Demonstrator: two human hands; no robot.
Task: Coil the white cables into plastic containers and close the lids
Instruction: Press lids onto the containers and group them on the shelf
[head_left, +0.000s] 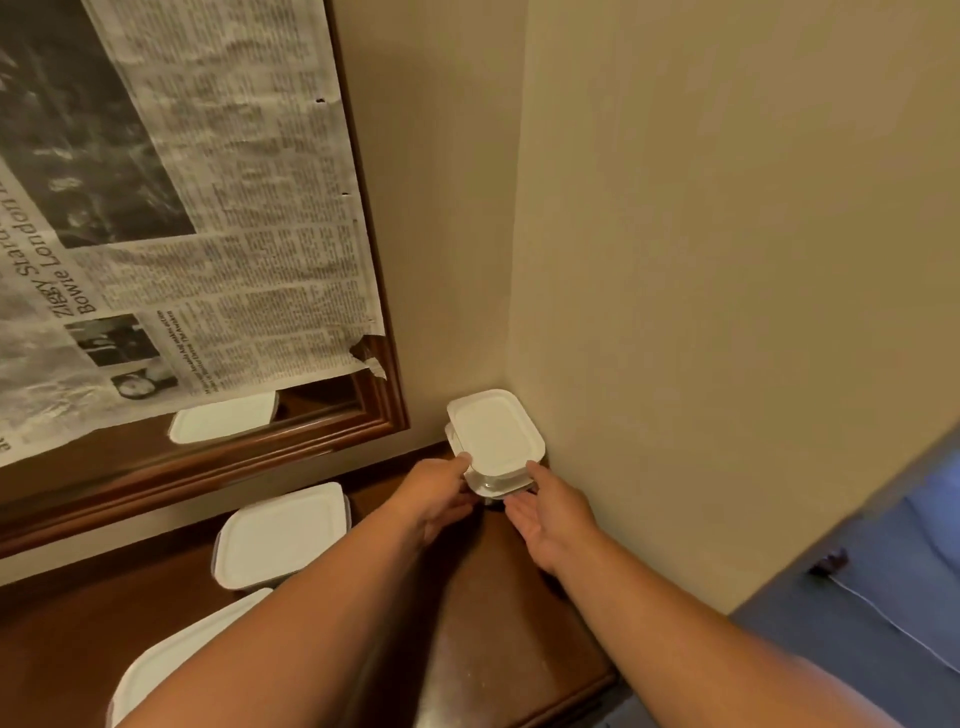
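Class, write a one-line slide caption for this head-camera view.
Left hand and right hand hold stacked containers in the corner beside a newspaper-covered mirror.

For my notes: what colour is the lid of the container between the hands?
White; the container lid shows best in the head view.

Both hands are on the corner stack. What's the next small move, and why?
Probably nudge the top container square over the lower container, then let go: its lid looks seated, but it sits skewed, with the left hand gripping and right hand touching its near corners.

Bare forearms (311, 618) run to the left hand (439, 499) and right hand (550, 512).
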